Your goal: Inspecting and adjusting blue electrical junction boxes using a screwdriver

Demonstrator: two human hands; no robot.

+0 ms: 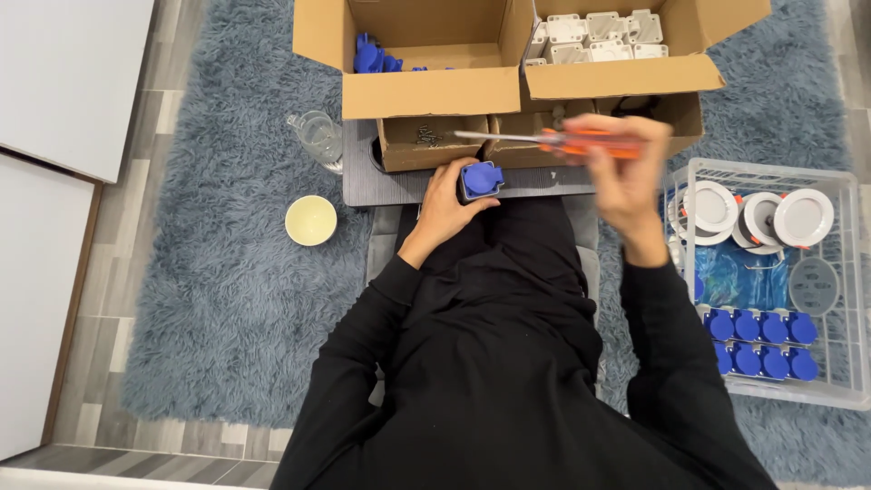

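My left hand [446, 204] grips a small blue socket part [481, 179] against the front edge of a dark lap tray [381, 186]. My right hand [626, 172] holds an orange-handled screwdriver [544, 141] level, its metal shaft pointing left over a small open cardboard box holding screws [426, 141]. The screwdriver tip is above and left of the blue part, not touching it. The right hand is blurred.
Two large open cartons stand behind the tray: one with blue parts [376, 56], one with white housings [594, 36]. A clear crate [839, 272] at right holds round white lamps and rows of blue parts. A glass jug [318, 136] and a cream bowl [310, 220] sit on the blue-grey rug.
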